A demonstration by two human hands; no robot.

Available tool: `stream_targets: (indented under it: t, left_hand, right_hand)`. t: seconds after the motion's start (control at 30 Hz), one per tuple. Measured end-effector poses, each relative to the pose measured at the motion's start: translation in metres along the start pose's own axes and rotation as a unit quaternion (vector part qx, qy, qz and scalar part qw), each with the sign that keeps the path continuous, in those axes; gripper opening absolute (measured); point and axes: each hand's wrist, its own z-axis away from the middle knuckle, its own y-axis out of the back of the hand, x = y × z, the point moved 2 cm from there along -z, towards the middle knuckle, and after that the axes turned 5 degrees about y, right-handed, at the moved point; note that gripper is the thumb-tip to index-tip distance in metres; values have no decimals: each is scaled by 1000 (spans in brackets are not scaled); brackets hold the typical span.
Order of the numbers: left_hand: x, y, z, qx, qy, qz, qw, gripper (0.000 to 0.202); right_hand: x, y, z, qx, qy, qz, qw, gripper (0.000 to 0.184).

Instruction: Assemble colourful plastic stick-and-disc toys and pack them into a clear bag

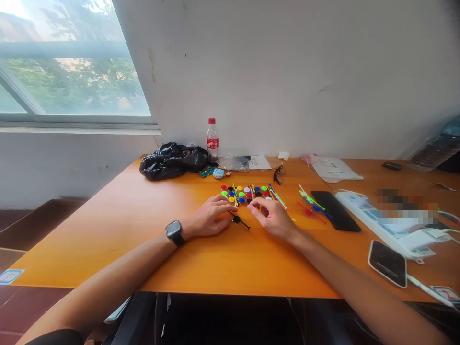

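Observation:
My left hand (212,215), with a black watch on its wrist, rests on the orange table (118,230) with its fingers curled, the fingertips pinching one end of a thin black stick that carries a black disc (237,219). My right hand (271,215) hovers just right of that piece, fingers bent loosely and apart, nothing visible in it. Right behind both hands lies a pile of coloured discs and sticks (247,192). More loose sticks, green, red and blue (312,203), lie to the right.
A black phone (336,210), a white power strip (381,223) and a second phone on a cable (387,262) sit at right. At the back stand a plastic bottle (212,139), a black bag (172,160), glasses (278,174) and papers (336,168).

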Motion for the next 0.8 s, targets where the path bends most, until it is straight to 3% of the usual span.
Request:
stream_targets:
  t: [0.33, 0.5, 0.67, 0.8]
  left_hand:
    - [3, 8, 0, 37, 28, 18, 999, 30]
    - [-5, 12, 3, 90, 81, 17, 993, 38]
    - [-9, 11, 4, 93, 100, 18, 990, 41]
    - [-7, 10, 3, 88, 93, 13, 992, 40]
  right_hand:
    - [14, 2, -7, 13, -47, -175, 983, 40]
    - [6, 3, -3, -41, -95, -236, 966, 57]
    - [7, 11, -4, 49, -89, -274, 956, 57]
    - [16, 16, -8, 61, -74, -224, 970, 56]
